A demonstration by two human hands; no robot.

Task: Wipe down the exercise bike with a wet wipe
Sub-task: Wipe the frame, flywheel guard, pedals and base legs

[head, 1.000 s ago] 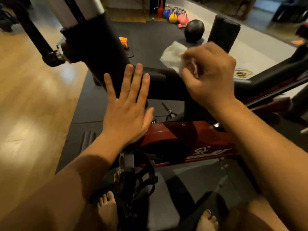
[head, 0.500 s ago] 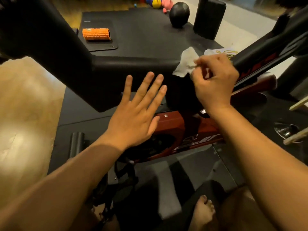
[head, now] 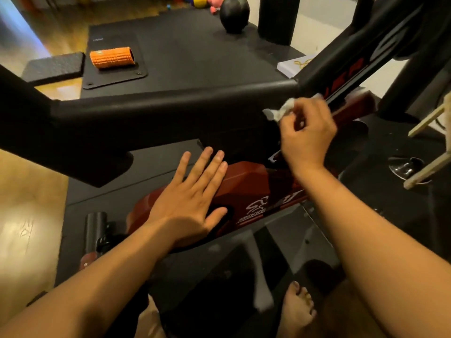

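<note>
My right hand (head: 308, 134) has a grip on the crumpled white wet wipe (head: 279, 112), held against the black and red exercise bike (head: 170, 111) to rub its frame; my left hand (head: 192, 203) lies flat and open, maybe for balance.

My right hand (head: 306, 135), at two o'clock, pinches a crumpled wet wipe (head: 280, 111) against the black frame of the exercise bike (head: 170, 111). My left hand (head: 190, 203), fingers straight, lies over the red housing (head: 246, 181) at centre. Orange roller (head: 112, 57) at ten o'clock on black mat (head: 195, 52).
</note>
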